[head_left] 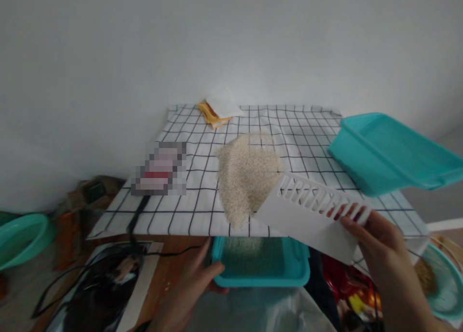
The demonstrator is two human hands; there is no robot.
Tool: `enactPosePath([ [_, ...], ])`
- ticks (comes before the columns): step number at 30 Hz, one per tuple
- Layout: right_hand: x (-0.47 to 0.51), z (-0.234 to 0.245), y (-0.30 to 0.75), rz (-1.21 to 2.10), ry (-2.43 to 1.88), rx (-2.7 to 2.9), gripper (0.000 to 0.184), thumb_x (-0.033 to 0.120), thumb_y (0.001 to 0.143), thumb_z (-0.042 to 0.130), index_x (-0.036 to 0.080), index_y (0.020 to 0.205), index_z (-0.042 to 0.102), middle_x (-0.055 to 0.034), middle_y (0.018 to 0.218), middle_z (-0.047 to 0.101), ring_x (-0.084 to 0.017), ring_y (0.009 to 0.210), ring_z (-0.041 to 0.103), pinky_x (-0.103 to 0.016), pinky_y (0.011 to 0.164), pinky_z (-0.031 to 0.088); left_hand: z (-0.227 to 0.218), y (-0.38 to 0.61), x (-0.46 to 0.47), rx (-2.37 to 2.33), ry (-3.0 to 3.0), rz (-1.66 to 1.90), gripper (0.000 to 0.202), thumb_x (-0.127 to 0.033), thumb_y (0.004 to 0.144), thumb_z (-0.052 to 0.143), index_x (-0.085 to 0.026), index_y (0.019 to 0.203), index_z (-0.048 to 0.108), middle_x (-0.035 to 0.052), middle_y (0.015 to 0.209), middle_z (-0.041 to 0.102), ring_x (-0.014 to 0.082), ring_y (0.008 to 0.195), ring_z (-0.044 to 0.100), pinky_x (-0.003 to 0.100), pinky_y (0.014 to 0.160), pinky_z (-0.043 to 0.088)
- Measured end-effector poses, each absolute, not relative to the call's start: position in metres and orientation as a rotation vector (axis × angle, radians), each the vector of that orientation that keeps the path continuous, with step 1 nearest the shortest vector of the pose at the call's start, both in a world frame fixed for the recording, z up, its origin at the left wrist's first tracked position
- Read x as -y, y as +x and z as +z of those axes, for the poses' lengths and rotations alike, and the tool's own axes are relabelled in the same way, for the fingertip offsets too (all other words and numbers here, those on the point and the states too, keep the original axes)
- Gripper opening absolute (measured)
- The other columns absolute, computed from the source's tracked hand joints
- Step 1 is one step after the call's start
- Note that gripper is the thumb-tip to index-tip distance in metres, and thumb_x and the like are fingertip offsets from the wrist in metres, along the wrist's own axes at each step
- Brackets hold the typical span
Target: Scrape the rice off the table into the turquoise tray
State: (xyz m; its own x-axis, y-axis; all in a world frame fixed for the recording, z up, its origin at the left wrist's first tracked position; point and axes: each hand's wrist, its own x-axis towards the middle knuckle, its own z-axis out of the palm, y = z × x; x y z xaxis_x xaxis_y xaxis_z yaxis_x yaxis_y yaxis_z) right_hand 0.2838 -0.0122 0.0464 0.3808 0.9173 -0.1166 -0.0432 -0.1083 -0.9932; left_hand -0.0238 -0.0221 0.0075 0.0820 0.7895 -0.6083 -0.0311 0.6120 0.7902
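A heap of pale rice grains [246, 175] lies on a white tablecloth with a black grid [202, 197]. My right hand [376, 240] grips the slotted edge of a white plastic panel [311, 211], whose far end rests against the heap's right side. Below the table's front edge, my left hand [195, 283] holds the left rim of a small teal tray [262, 263]; the tray has a thin layer of grains in it. My fingers are curled around both items.
A larger teal tub [390, 151] stands tilted at the table's right. Orange and white packets [217, 111] lie at the back edge. A blurred packet [161, 169] and black cable [137, 216] sit left. Teal basins [18, 240] [441, 279] are low on both sides.
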Motion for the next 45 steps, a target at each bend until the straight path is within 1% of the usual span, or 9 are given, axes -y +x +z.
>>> enactPosePath([
  [6,0.011,0.045,0.287,1.018,-1.455,0.869,0.024,0.036,0.073,0.076,0.025,0.094,0.074,-0.0037,0.103,0.075,-0.025,0.091,0.069,-0.029,0.074,0.053,-0.002,-0.024,0.021,-1.392,0.686,0.677,0.088,-0.029,0.065,0.063,-0.009,0.144,0.029,0.0072,0.090,0.072,0.0187,0.059,0.067,0.027,0.048,0.053],
  [9,0.012,0.047,0.283,1.002,-1.440,0.839,0.022,0.035,0.074,0.075,0.025,0.094,0.074,-0.0025,0.102,0.075,-0.023,0.091,0.068,-0.027,0.073,0.052,-0.016,-0.028,0.020,-1.384,0.686,0.666,0.095,-0.027,0.064,0.065,-0.010,0.147,0.023,0.0062,0.087,0.072,0.0166,0.052,0.064,0.028,0.045,0.053],
  [13,0.011,0.044,0.284,1.018,-1.443,0.868,0.023,0.034,0.074,0.075,0.025,0.095,0.074,-0.0035,0.103,0.075,-0.022,0.087,0.069,-0.026,0.068,0.053,-0.031,-0.033,0.019,-1.398,0.656,0.673,0.093,-0.027,0.063,0.067,-0.016,0.146,0.027,0.0058,0.091,0.072,0.0175,0.056,0.065,0.027,0.043,0.053],
  [21,0.006,0.042,0.288,0.990,-1.442,0.935,0.026,0.034,0.074,0.074,0.023,0.098,0.074,-0.0068,0.107,0.074,-0.026,0.084,0.071,-0.030,0.067,0.056,-0.015,-0.024,0.022,-1.475,0.631,0.687,0.089,-0.025,0.063,0.064,-0.011,0.145,0.030,0.0137,0.108,0.065,0.0167,0.059,0.064,0.028,0.043,0.055],
  [30,0.003,0.038,0.298,1.061,-1.494,0.954,0.027,0.035,0.078,0.071,0.025,0.102,0.073,-0.0068,0.104,0.074,-0.027,0.089,0.070,-0.031,0.069,0.056,-0.003,-0.020,0.020,-1.525,0.555,0.622,0.088,-0.022,0.061,0.064,-0.016,0.143,0.033,0.0062,0.090,0.070,0.0192,0.056,0.067,0.030,0.044,0.055],
  [35,-0.004,0.043,0.293,1.133,-1.508,0.917,0.027,0.036,0.077,0.072,0.024,0.101,0.073,-0.0071,0.108,0.073,-0.027,0.091,0.069,-0.031,0.070,0.055,0.010,-0.016,0.023,-1.555,0.526,0.621,0.090,-0.029,0.057,0.065,-0.011,0.140,0.034,0.0138,0.107,0.067,0.0257,0.074,0.067,0.031,0.047,0.055],
  [40,-0.009,0.042,0.289,1.158,-1.529,0.914,0.029,0.036,0.077,0.071,0.024,0.104,0.071,-0.0063,0.101,0.074,-0.026,0.087,0.069,-0.033,0.072,0.054,0.028,-0.013,0.026,-1.533,0.598,0.628,0.081,-0.035,0.063,0.063,-0.012,0.136,0.038,0.0180,0.136,0.052,0.0291,0.093,0.065,0.033,0.059,0.059],
  [42,-0.008,0.040,0.287,1.134,-1.546,0.890,0.030,0.037,0.075,0.073,0.024,0.102,0.072,-0.0065,0.097,0.074,-0.026,0.082,0.068,-0.034,0.068,0.054,0.027,-0.016,0.028,-1.543,0.587,0.629,0.083,-0.037,0.063,0.064,-0.012,0.137,0.039,0.0173,0.141,0.049,0.0320,0.100,0.062,0.034,0.059,0.059],
  [45,-0.004,0.043,0.277,0.999,-1.561,0.844,0.028,0.037,0.070,0.076,0.024,0.095,0.073,-0.0069,0.091,0.074,-0.025,0.076,0.068,-0.033,0.061,0.052,0.021,-0.023,0.032,-1.562,0.587,0.655,0.088,-0.034,0.061,0.065,-0.011,0.140,0.035,0.0189,0.135,0.054,0.0325,0.096,0.063,0.033,0.055,0.058],
])
